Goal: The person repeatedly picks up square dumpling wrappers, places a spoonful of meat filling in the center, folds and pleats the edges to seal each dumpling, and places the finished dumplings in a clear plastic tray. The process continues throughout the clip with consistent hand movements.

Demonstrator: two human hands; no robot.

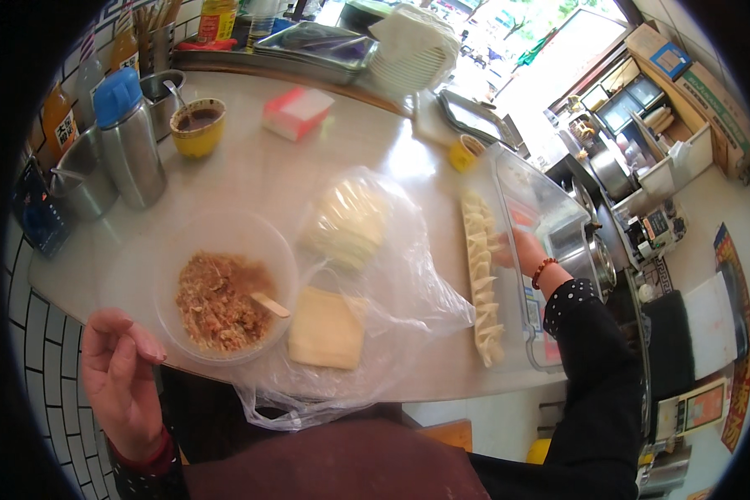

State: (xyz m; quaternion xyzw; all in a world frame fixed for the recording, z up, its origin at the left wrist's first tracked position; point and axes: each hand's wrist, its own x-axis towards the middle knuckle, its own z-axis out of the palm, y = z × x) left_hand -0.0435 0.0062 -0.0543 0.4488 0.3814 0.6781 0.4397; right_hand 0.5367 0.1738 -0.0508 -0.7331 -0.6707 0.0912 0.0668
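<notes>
My left hand (122, 375) hovers at the table's near left edge, its fingers loosely curled and nothing visible in it. Beside it stands a translucent plastic bowl (287, 250) of minced filling (222, 306), with a flat wooden stick (270, 305) resting in it. To the bowl's right, a stack of square dough wrappers (327, 328) lies on a clear plastic bag (406, 287); more wrappers (347, 219) sit under the plastic. My right hand (522, 253) reaches into a clear plastic box (547, 187), at a row of folded dumplings (482, 281). Its fingertips are partly hidden.
At the far left are a steel flask (131, 156) with a blue lid, metal pots (84, 181) and a yellow cup (197, 128) of dark sauce. A pink-and-white packet (297, 112) lies farther back. Stacked plates (412, 62) and trays (315, 47) line the far ledge.
</notes>
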